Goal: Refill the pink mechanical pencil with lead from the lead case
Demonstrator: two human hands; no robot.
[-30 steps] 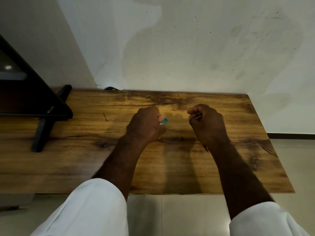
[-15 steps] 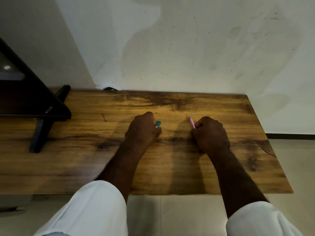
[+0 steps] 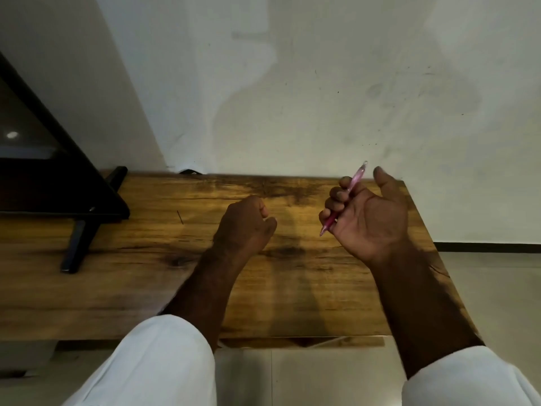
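Pink mechanical pencil (image 3: 356,177) in my right hand (image 3: 371,221): translucent plastic, glossy, clear at upper end. Table (image 3: 146,288): wood, strong grain, dark knots, smooth, low-sheen finish. Wall (image 3: 322,98): painted, matt, scuffed and speckled. My sleeves (image 3: 158,364): white cloth, soft, matt. Black frame (image 3: 99,197) at left: smooth, satin; panel inside it glossy, mirrors light spot. Floor (image 3: 322,376): pale tile, smooth, faint sheen.
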